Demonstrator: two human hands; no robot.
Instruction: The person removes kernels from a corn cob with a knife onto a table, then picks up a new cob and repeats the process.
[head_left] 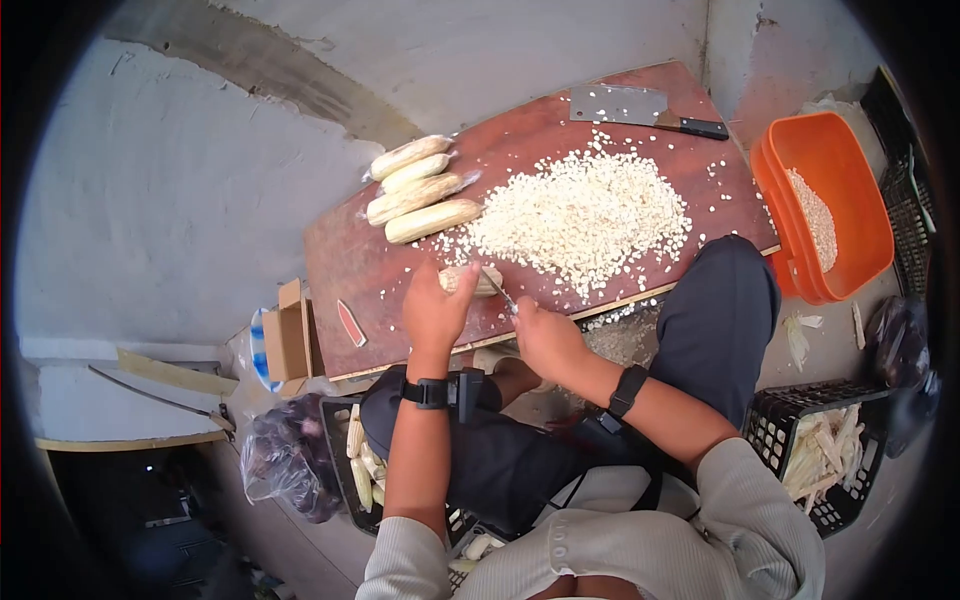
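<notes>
My left hand (437,308) is closed around a pale ear of corn (484,281) near the front edge of the red-brown board (405,290). In my right hand (548,342) is a small knife (499,289), its narrow blade lying against the corn. Part of the ear is hidden behind my left fingers. Beyond my hands spreads a large heap of loose white kernels (590,215). To the left of the heap, several ears of corn (415,195) lie in a row, some with clear plastic wrap around them.
A cleaver (620,104) lies at the board's back right. An orange tub (765,165) with kernels stands at the right. Black crates (845,505) flank my legs. A red pointed piece (351,324), a cardboard box (290,340) and a plastic bag (285,460) are at the left.
</notes>
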